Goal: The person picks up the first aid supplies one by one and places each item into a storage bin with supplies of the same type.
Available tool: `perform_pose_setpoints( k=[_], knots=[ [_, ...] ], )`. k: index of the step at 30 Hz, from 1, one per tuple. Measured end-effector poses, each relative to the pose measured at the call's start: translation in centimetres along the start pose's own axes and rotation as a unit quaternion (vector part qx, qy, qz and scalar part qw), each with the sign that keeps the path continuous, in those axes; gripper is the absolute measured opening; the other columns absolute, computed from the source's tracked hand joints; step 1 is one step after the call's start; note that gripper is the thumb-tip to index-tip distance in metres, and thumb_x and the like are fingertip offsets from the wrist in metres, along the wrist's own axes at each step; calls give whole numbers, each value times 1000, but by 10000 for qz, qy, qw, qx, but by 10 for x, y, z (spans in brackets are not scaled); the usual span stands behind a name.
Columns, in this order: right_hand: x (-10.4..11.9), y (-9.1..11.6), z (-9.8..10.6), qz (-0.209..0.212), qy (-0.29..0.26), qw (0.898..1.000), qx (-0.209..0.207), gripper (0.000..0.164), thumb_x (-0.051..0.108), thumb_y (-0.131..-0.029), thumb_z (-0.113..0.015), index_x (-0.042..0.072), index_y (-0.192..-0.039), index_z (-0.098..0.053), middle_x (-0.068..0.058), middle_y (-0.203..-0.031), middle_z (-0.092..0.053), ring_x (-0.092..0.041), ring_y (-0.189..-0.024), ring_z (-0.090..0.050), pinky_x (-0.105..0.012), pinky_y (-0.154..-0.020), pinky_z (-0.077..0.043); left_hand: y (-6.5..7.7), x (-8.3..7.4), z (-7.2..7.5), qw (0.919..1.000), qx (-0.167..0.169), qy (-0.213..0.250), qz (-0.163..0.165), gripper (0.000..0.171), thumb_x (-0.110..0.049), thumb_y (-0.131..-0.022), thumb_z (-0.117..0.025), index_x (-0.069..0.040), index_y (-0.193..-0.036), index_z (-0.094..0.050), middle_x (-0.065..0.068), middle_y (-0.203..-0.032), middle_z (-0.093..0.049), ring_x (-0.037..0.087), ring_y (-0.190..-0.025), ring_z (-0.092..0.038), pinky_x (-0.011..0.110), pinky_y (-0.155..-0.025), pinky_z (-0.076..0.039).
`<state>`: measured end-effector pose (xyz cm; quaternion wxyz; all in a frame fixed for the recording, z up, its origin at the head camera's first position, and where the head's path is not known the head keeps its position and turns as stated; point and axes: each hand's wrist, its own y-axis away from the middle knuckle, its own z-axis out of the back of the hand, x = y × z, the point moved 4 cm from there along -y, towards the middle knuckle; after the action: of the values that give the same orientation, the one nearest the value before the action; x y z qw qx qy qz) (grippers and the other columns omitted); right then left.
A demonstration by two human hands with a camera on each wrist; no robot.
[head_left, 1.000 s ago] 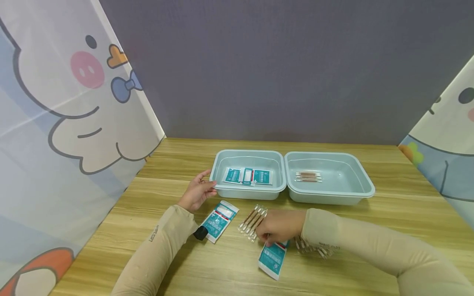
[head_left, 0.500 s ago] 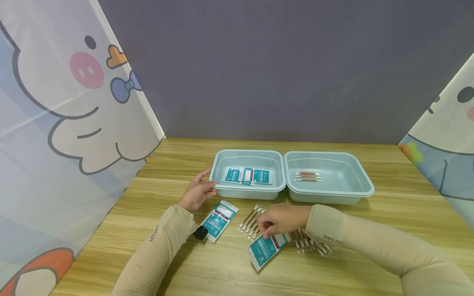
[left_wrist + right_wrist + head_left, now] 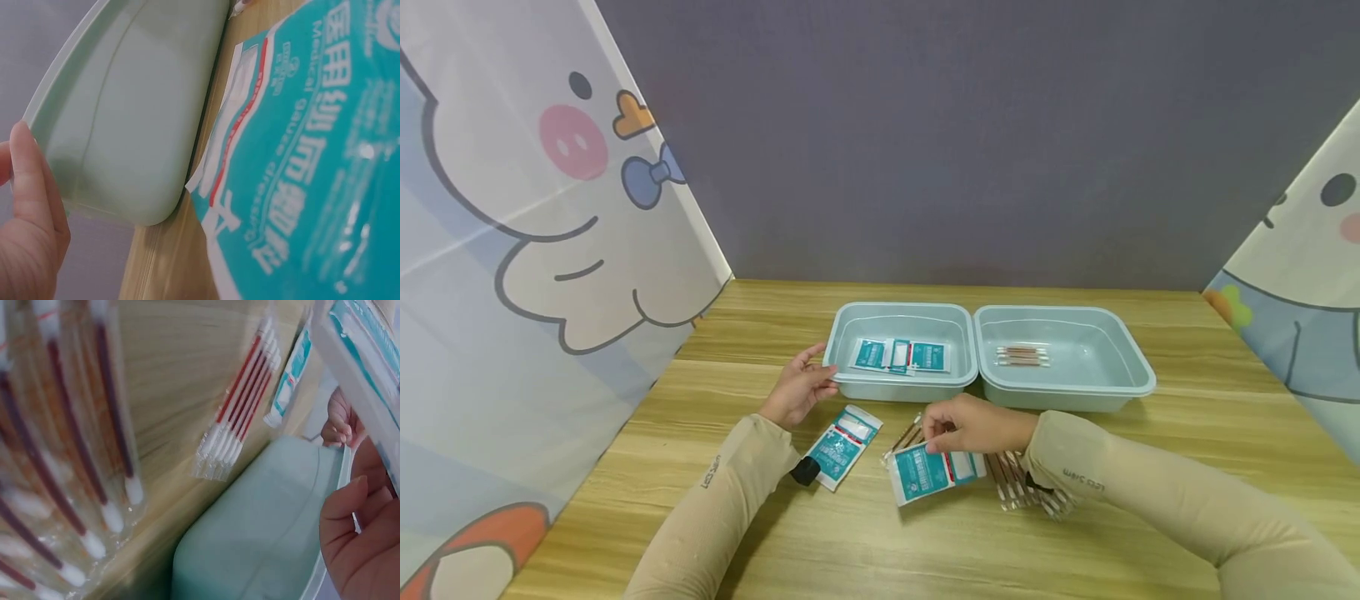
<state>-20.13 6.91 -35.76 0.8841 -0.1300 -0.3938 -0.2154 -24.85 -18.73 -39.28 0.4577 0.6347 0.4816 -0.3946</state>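
Note:
My right hand [image 3: 977, 425] pinches a teal-and-white gauze dressing packet [image 3: 922, 472] by its upper edge, tilted just above the table. Beneath and beside it lie clear-wrapped cotton swabs with red-brown sticks [image 3: 1011, 479], partly covered by hand and sleeve. Further swabs [image 3: 240, 403] lie in a row in the right wrist view. My left hand [image 3: 797, 390] holds the left corner of the left pale blue plastic bin [image 3: 906, 389], thumb on its rim. Close below that hand, another gauze packet [image 3: 842, 447] rests flat; its printed "Medical gauze dressing" shows in the left wrist view.
Several gauze packets [image 3: 928, 357] lie inside the left bin. The right pale blue bin [image 3: 1075, 400] stands beside it with wrapped swabs [image 3: 1022, 356] inside. A grey wall [image 3: 970, 150] rises behind the wooden table [image 3: 737, 333], and cartoon-printed cloths [image 3: 565, 275] flank it.
My right hand has lifted the gauze packet off the table and moved slightly away from me; the packet has turned from lengthwise to nearly crosswise. The left hand has stayed at the bin.

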Motion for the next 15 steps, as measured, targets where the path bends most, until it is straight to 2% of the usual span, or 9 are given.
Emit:
perform_pose_setpoints(
  k=[7, 15],
  knots=[
    [-3, -2, 14, -528, -277, 9955, -731, 9, 8, -91, -66, 8, -83, -61, 7, -69, -53, -6, -61, -45, -20, -56, -42, -1, 0, 2, 9999, -40, 156, -33, 63, 7, -96, -48, -3, -151, -19, 7, -86, -50, 8, -60, -57, 15, -57, -53],
    [-13, -4, 32, -1162, -368, 9790, -1636, 7, 8, -92, -63, 5, -87, -60, 4, -63, -48, -9, -55, -38, -22, -53, -38, -2, 0, 2, 10000, 55, 38, 15, 63, 6, -97, -48, -3, -151, -18, 7, -88, -48, 8, -61, -57, 15, -58, -53]
  ],
)
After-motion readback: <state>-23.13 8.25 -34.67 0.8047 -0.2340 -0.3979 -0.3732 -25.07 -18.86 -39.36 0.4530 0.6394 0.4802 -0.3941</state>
